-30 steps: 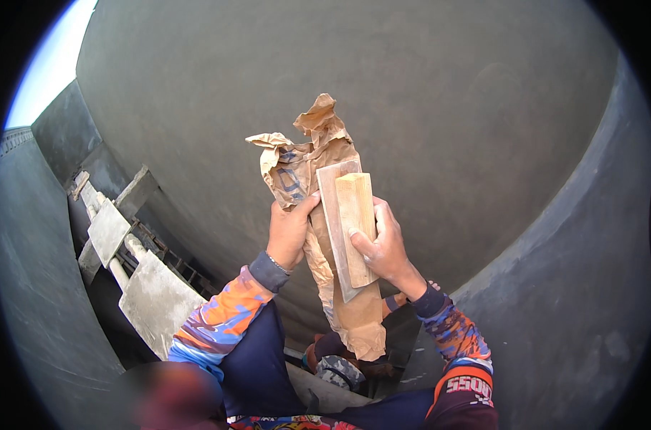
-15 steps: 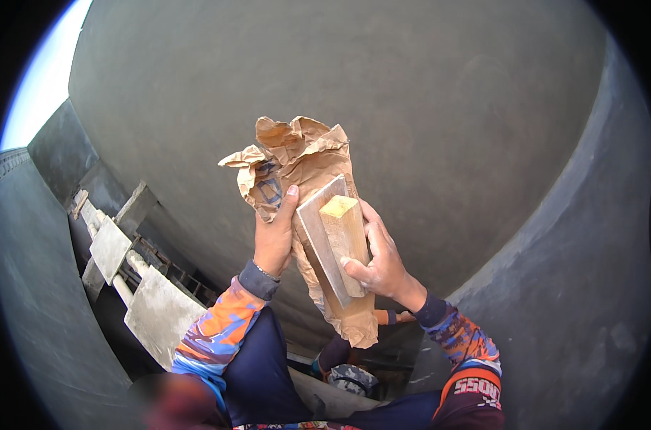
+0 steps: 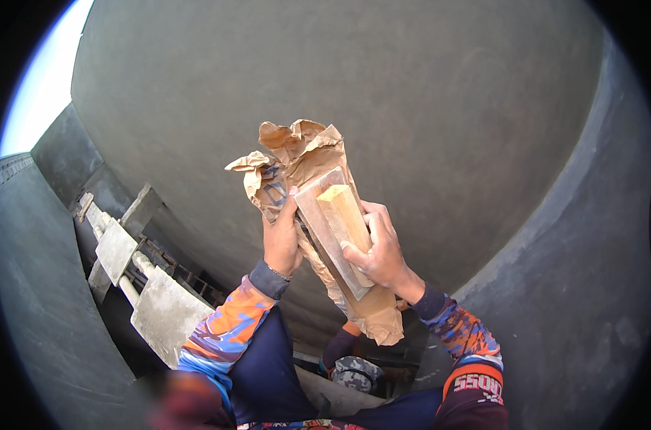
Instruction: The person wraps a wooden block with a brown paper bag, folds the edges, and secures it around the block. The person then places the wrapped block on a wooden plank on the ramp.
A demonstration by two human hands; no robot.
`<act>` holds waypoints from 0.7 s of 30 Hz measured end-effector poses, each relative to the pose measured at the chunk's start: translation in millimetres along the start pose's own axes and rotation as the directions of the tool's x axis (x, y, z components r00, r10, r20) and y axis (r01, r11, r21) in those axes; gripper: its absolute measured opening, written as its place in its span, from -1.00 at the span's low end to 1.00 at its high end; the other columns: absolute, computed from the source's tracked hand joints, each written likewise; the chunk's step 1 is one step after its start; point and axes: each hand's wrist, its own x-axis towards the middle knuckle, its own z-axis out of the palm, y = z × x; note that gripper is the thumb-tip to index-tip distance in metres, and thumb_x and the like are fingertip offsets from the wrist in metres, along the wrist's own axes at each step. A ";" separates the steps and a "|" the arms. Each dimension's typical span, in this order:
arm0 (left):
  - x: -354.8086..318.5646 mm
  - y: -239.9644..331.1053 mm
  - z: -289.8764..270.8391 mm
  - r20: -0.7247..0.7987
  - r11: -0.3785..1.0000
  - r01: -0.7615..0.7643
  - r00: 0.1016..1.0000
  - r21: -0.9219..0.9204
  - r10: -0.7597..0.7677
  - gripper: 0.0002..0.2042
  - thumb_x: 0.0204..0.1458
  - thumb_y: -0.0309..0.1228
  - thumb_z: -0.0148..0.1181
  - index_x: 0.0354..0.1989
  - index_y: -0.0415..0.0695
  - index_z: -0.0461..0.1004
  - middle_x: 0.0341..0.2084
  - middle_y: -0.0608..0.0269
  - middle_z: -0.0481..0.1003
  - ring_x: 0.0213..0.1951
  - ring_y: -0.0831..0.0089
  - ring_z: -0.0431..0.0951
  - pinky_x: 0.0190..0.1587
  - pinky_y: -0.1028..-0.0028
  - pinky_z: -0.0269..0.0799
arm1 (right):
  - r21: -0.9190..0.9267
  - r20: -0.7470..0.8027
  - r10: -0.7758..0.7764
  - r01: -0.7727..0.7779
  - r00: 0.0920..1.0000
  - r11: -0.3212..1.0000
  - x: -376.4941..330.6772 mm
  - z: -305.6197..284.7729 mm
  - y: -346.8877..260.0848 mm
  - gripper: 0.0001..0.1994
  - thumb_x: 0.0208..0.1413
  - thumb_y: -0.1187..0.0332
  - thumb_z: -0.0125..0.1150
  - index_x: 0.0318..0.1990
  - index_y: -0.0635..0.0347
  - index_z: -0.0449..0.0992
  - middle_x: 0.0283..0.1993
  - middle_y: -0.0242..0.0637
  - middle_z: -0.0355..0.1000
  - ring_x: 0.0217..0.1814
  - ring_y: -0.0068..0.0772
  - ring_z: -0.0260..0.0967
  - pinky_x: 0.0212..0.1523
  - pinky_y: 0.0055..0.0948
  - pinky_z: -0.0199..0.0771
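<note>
My left hand (image 3: 281,242) grips a crumpled brown paper sack (image 3: 297,154) near its upper part, held up in front of a grey plastered wall (image 3: 411,107). My right hand (image 3: 377,249) clasps a wooden float (image 3: 334,228), a flat board with a pale block handle, pressed against the sack. The sack's lower end (image 3: 379,322) hangs down below both hands. Both forearms wear sleeves patterned in orange, blue and purple.
Below me another person's capped head (image 3: 357,373) shows between my arms. To the left, grey concrete slabs (image 3: 160,315) and a pale pipe (image 3: 128,287) lie on scaffolding. A curved grey wall (image 3: 590,287) rises on the right; bright sky (image 3: 42,86) shows at the upper left.
Both hands have lowered the sack and float slightly and tilted them rightward. The sack's top has crumpled wider and lower.
</note>
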 end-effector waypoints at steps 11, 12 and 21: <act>6.7 -2.4 -19.0 0.052 0.851 -0.217 0.974 0.479 0.220 -0.86 0.26 -0.48 0.14 -0.23 -0.31 0.56 -0.38 0.32 0.60 -0.33 0.65 0.50 -0.26 0.51 0.43 | -0.091 -0.085 0.004 -0.011 0.996 0.996 -2.1 15.1 5.0 -0.54 -0.02 0.30 0.36 -0.09 0.43 0.30 0.21 0.17 0.17 0.20 0.12 0.26 0.17 -0.10 0.35; 7.4 -2.6 -20.4 0.055 0.827 -0.237 0.968 0.510 0.244 -0.85 0.26 -0.46 0.14 -0.24 -0.31 0.56 -0.40 0.33 0.59 -0.35 0.66 0.48 -0.28 0.51 0.41 | -0.100 -0.087 -0.005 -0.003 0.996 0.995 -2.3 16.5 5.2 -0.54 -0.02 0.31 0.36 -0.09 0.43 0.30 0.22 0.17 0.16 0.20 0.12 0.26 0.17 -0.10 0.35; 3.7 5.8 -24.5 0.051 0.913 -0.152 0.988 0.378 0.144 -0.78 0.26 -0.36 0.18 -0.18 -0.32 0.57 -0.34 0.33 0.59 -0.32 0.64 0.49 -0.21 0.50 0.43 | -0.106 -0.162 0.015 -0.032 0.987 0.994 -2.1 34.6 15.6 -0.53 -0.04 0.32 0.38 -0.09 0.42 0.29 0.22 0.14 0.12 0.22 0.11 0.21 0.20 -0.08 0.29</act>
